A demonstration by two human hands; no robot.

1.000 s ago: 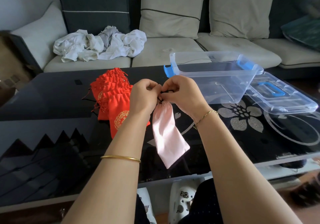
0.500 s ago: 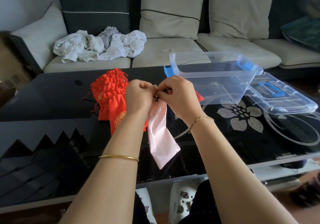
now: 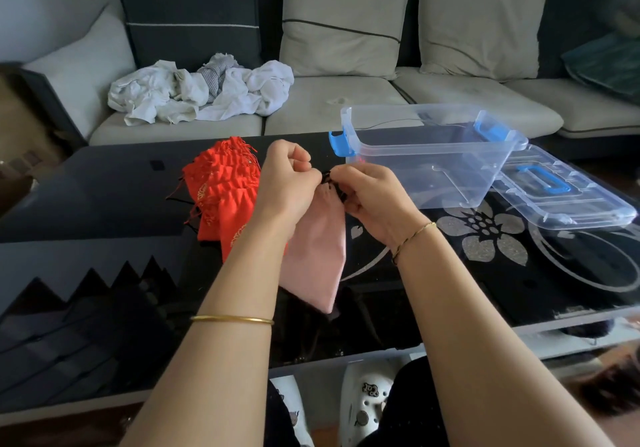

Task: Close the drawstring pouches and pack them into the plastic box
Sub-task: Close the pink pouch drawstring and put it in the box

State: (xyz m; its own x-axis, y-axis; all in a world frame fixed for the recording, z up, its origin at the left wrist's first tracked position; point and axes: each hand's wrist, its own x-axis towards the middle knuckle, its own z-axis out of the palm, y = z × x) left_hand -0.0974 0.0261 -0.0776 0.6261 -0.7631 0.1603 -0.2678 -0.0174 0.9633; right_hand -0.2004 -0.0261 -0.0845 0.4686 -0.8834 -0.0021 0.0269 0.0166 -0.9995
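A pale pink drawstring pouch hangs above the black glass table, its gathered neck held between both hands. My left hand pinches the dark cord at the neck from the left. My right hand pinches the neck and cord from the right. Behind my left hand lies a pile of red pouches with gold print. The clear plastic box with blue latches stands open to the right of my hands; I see nothing inside it.
The box's clear lid with a blue handle lies right of the box. The black glass table has a near edge close to my body. A sofa with crumpled white cloth runs along the far side.
Both hands have kept hold of the pink pouch's neck and shifted slightly left and up. The pouch's body hangs straighter below them now.
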